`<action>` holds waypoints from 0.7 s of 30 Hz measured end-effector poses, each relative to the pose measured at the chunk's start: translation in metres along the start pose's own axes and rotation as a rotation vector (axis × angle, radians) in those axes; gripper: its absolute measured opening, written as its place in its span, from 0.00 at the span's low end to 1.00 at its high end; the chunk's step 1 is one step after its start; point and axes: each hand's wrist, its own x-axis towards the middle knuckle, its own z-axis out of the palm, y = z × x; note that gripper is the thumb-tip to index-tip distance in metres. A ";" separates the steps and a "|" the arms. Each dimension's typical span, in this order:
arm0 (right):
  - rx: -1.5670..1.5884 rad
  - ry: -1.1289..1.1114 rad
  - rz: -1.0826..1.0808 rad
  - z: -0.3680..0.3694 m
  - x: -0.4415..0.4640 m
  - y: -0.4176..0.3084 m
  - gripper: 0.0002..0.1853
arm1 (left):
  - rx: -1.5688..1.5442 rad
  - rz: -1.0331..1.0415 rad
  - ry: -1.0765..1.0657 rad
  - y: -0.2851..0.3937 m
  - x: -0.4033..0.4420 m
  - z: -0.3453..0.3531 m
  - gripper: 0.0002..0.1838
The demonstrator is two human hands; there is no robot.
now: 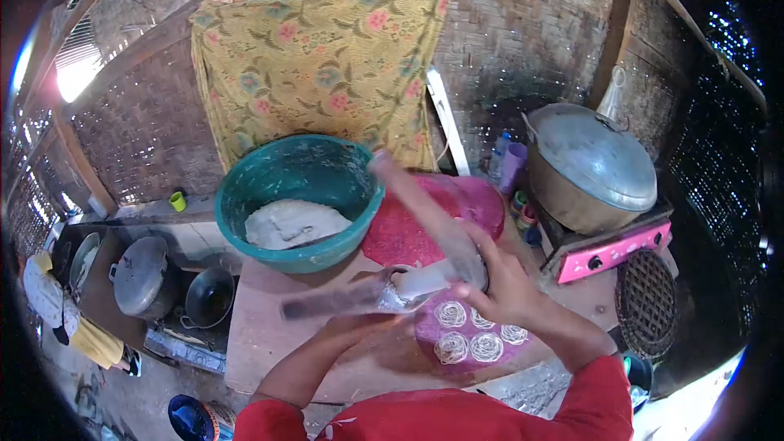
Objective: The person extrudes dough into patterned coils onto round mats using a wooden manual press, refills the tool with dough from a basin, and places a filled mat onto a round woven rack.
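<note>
My right hand (506, 278) is wrapped round the plunger (433, 220) of a wooden dough press, near the middle of its long bar. The plunger's pale, dough-smeared end points left at the opening of the press body (335, 298). My left hand (367, 324) is under that body and seems to support it, its fingers mostly hidden. Just below the press, several white noodle-like dough coils (487, 347) lie on a pink mat (469, 366). Beyond it to the left stands a green basin (233, 233) with a large lump of white dough (296, 224) inside.
A large lidded pot (584, 163) sits on a pink stove (616, 251) at right, with a woven round mat (647, 302) in front. A purple cup (513, 167) stands beside it. More pots (140, 278) are at left. A floral cloth (327, 57) hangs behind.
</note>
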 end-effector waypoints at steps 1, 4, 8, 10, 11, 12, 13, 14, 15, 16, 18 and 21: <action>-0.122 -0.113 -0.013 -0.008 -0.005 -0.007 0.43 | -0.617 0.138 -0.011 -0.021 -0.003 0.009 0.34; -0.097 -0.259 0.074 -0.013 -0.017 -0.008 0.43 | -0.241 0.079 -0.194 -0.032 0.010 0.033 0.38; -0.065 -0.356 0.217 -0.007 -0.040 0.016 0.42 | -0.060 -0.063 -0.272 -0.032 0.021 0.071 0.28; -0.088 -0.391 0.263 -0.017 -0.045 0.026 0.41 | -0.227 -0.198 -0.250 -0.039 0.025 0.085 0.23; 0.114 -0.426 0.380 -0.027 -0.040 0.032 0.40 | -0.302 -0.208 -0.249 -0.043 0.030 0.088 0.22; 0.216 -0.443 0.443 -0.039 -0.044 0.046 0.40 | -0.241 -0.146 -0.300 -0.036 0.043 0.086 0.22; 0.315 -0.456 0.509 -0.052 -0.048 0.059 0.40 | -0.180 -0.081 -0.351 -0.032 0.052 0.087 0.22; 0.676 -0.636 0.672 -0.067 -0.061 0.092 0.45 | -0.374 -0.018 -0.266 -0.039 0.061 0.094 0.25; 1.048 -0.808 0.826 -0.076 -0.070 0.110 0.54 | -0.025 -0.065 -0.237 -0.003 0.064 0.078 0.27; 1.195 -0.942 0.780 -0.083 -0.070 0.099 0.58 | 0.037 0.319 -0.205 -0.007 0.074 0.070 0.39; 1.211 -0.885 0.763 -0.089 -0.082 0.105 0.59 | -0.516 0.565 -0.152 0.032 0.096 0.052 0.46; 1.209 -0.809 0.787 -0.095 -0.097 0.118 0.63 | -1.303 0.628 -0.050 0.072 0.136 0.048 0.52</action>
